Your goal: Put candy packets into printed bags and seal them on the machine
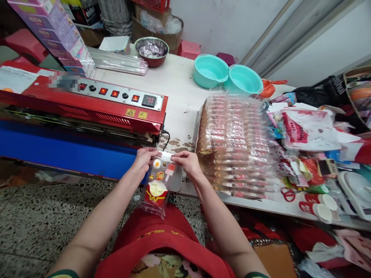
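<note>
A clear plastic packet [158, 185] hangs between my hands, with small food-shaped pieces inside, among them an egg, a popsicle and red-and-yellow fries. My left hand [145, 158] pinches its top left corner, and my right hand [186, 160] pinches the top right corner. Just left of the packet is the red sealing machine [113, 110], its switches lit and its display on. The machine's blue belt [72, 148] ends close to my left hand. To the right of my hands, rows of similar filled packets [240, 143] stand packed in a tray.
Two turquoise basins [211, 70] and a metal bowl of small sachets [151, 52] stand at the back. Stacked purple boxes [62, 38] rise behind the machine. On the right lie red scissors [288, 194], paper cups [315, 210], a white scale [356, 193] and mixed wrappers.
</note>
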`<control>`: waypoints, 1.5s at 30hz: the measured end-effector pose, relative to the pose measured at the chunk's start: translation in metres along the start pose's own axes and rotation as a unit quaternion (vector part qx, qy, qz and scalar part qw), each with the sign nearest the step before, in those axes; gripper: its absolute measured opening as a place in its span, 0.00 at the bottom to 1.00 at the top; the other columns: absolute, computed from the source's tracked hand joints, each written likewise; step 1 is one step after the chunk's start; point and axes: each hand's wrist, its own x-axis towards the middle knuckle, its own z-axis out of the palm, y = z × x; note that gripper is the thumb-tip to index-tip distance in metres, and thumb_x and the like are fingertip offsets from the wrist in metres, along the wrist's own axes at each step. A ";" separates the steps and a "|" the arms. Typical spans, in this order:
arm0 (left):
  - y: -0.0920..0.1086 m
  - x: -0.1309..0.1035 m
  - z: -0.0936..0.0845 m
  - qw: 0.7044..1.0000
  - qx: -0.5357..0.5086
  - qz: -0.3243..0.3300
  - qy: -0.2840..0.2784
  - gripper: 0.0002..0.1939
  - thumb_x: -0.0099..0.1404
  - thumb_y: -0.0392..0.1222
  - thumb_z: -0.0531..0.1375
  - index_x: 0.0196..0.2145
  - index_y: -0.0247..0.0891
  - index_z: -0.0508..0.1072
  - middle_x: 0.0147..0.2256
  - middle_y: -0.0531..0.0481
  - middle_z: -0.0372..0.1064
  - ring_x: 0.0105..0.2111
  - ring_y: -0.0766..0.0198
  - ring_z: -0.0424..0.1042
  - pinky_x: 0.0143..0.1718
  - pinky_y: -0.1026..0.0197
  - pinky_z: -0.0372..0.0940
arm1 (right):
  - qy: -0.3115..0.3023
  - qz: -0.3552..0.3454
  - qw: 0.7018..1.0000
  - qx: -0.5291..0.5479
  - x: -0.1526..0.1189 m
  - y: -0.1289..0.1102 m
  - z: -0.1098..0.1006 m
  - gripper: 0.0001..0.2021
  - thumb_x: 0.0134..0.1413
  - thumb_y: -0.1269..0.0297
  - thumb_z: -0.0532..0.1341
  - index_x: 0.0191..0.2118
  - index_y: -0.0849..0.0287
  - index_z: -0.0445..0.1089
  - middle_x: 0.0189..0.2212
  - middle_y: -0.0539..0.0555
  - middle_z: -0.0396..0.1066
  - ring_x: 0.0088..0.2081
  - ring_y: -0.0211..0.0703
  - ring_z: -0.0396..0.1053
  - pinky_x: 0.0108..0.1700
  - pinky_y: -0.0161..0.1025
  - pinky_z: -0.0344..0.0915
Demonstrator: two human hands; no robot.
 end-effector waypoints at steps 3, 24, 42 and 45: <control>-0.002 0.004 -0.003 0.999 -0.022 0.027 0.020 0.11 0.47 0.36 0.68 0.29 0.32 0.70 0.22 0.47 0.73 0.20 0.65 0.71 0.20 0.67 0.65 | 0.021 -0.020 1.000 0.003 0.007 0.002 0.007 0.16 0.23 0.60 0.75 0.23 0.61 0.74 0.20 0.51 0.73 0.23 0.40 0.69 0.28 0.38 0.68; 0.043 0.036 -0.111 0.895 0.091 0.292 0.324 0.19 0.46 0.33 0.67 0.36 0.37 0.66 0.35 0.52 0.71 0.38 0.56 0.72 0.47 0.44 0.68 | 0.170 -0.314 0.851 -0.386 0.008 -0.030 -0.061 0.23 0.45 0.52 0.69 0.46 0.55 0.70 0.47 0.58 0.69 0.51 0.52 0.63 0.53 0.48 0.62; 0.017 -0.069 0.120 0.902 0.097 0.358 -0.222 0.37 0.54 0.46 0.68 0.59 0.43 0.61 0.56 0.41 0.66 0.57 0.54 0.64 0.55 0.53 0.61 | -0.059 -0.405 0.864 -0.293 -0.032 -0.164 -0.151 0.06 0.48 0.58 0.68 0.29 0.53 0.78 0.33 0.52 0.78 0.36 0.46 0.75 0.41 0.44 0.69; 0.044 -0.080 0.131 0.923 -0.005 0.323 -0.209 0.22 0.50 0.45 0.70 0.43 0.37 0.75 0.39 0.44 0.76 0.41 0.58 0.74 0.44 0.59 0.67 | -0.055 -0.409 0.872 -0.265 -0.037 -0.176 -0.132 0.06 0.44 0.58 0.70 0.29 0.53 0.79 0.30 0.52 0.78 0.32 0.46 0.75 0.38 0.44 0.70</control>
